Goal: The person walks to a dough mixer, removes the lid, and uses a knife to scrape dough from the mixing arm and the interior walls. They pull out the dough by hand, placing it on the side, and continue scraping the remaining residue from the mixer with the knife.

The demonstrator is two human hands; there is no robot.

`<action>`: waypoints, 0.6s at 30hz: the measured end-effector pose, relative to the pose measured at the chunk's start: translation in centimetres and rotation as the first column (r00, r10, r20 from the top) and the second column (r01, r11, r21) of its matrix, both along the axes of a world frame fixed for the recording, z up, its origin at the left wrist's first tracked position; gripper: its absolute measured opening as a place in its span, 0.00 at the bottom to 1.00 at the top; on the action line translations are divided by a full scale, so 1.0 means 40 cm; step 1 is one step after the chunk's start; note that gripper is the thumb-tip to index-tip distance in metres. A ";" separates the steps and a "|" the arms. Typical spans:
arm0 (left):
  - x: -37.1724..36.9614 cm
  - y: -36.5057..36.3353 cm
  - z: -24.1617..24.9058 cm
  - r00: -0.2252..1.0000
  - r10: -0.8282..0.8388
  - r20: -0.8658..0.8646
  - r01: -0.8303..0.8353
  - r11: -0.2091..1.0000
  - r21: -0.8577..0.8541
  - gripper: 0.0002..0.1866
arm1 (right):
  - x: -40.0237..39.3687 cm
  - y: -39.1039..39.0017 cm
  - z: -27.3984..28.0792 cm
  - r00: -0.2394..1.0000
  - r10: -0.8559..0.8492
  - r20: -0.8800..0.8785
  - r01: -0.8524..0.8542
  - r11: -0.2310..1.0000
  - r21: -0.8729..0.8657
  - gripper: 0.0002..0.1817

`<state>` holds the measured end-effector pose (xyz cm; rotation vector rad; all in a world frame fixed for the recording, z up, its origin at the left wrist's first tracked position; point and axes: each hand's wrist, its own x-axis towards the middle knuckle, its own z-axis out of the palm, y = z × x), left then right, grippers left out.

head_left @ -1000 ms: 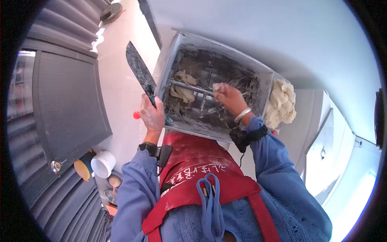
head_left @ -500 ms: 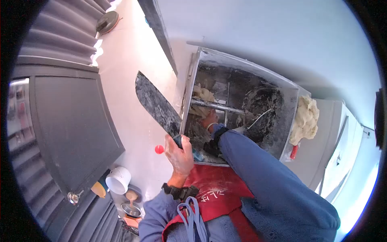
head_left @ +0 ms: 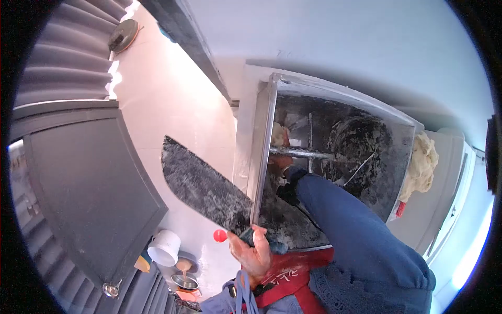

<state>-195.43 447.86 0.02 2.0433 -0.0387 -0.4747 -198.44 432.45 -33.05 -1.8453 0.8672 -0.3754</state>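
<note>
My left hand [head_left: 252, 260] is closed around the dark handle of a large knife [head_left: 206, 183] with a broad, flour-smeared blade. The blade points up and left, outside the near left corner of a metal mixing tub [head_left: 272, 112]. Inside the tub, my right hand [head_left: 281, 163] reaches under a metal bar [head_left: 303, 153] by the left wall. Its fingers press against a lump of pale dough [head_left: 278, 134]. The bar and the tub wall partly hide the hand and the dough.
More dough [head_left: 421, 165] hangs over the tub's right edge, above a red object [head_left: 400, 209]. At left are a grey cabinet door [head_left: 94, 183], a white bucket [head_left: 164, 247] and a metal bowl [head_left: 185, 281]. A round lidded object [head_left: 124, 36] lies on the floor farther off.
My left hand and the knife have dropped lower, and the blade lies flatter. My right hand has reached closer to the tub's left wall, onto the dough. The whole view has shifted.
</note>
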 end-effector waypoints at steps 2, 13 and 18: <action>-0.007 -0.011 0.003 0.990 0.134 -0.045 -0.137 0.988 -0.077 0.19 | -0.007 -0.011 -0.023 0.999 0.003 -0.034 -0.003 1.000 0.023 0.37; -0.025 -0.013 -0.021 0.989 0.120 0.080 -0.111 0.987 -0.117 0.31 | -0.037 0.005 -0.032 0.904 0.114 -0.412 -0.016 0.972 0.234 0.40; -0.030 -0.018 -0.033 0.974 0.144 0.173 -0.126 0.986 -0.109 0.27 | -0.066 0.013 0.064 0.785 0.215 -0.580 0.005 0.936 0.353 0.42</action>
